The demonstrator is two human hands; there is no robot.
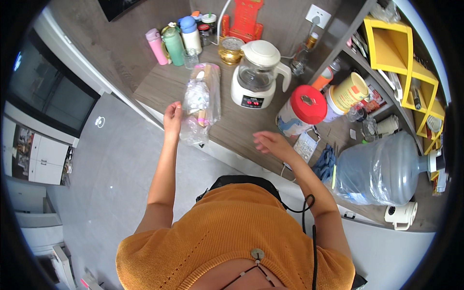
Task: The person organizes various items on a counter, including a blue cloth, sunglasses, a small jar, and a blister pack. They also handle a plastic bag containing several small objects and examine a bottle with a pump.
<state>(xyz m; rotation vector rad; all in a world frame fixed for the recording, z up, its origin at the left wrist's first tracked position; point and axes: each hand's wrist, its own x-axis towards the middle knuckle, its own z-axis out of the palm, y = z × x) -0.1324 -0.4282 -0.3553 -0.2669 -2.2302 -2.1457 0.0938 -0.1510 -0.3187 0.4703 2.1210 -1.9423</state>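
Clear bag (197,96): contents partly masked by crinkled film. Wearer's left hand (172,118): fingers curled, contact with bag unclear. Black panel (116,7) cut by upper edge.

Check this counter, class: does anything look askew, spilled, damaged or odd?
Mildly. The crumpled clear plastic bag beside the left hand pokes past the front edge of the grey-brown counter, looking untidily placed. Dark-blue fabric lies bunched beside the large clear-blue plastic water jug. No spill or damage is visible.
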